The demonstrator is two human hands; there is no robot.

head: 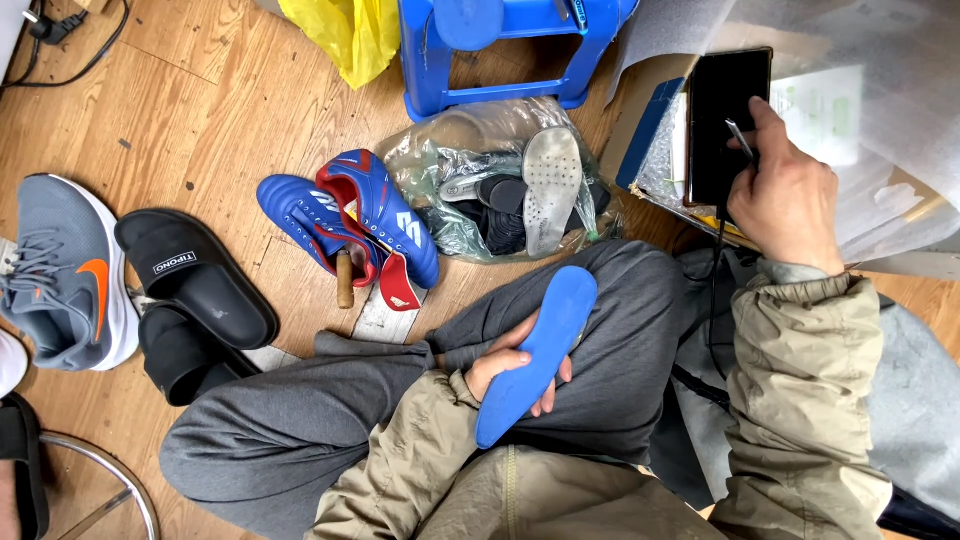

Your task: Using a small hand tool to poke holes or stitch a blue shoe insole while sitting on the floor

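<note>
My left hand (508, 368) rests on my lap and holds a blue insole (540, 350) that lies tilted across my grey trouser leg. My right hand (788, 195) reaches up to the right and grips a thin metal tool (740, 140) against a black flat device (728, 120) standing in a cardboard box (640, 110). A pair of blue and red football boots (350, 220) lies on the wooden floor in front of my knee, with a wooden-handled tool (344, 278) beside it.
A clear plastic bag (480, 180) holds several insoles, one grey one on top. A blue plastic stool (500, 50) and yellow bag (345, 35) stand behind. Black slides (195, 290), a grey and orange trainer (65, 270) and a cable (60, 50) lie at left.
</note>
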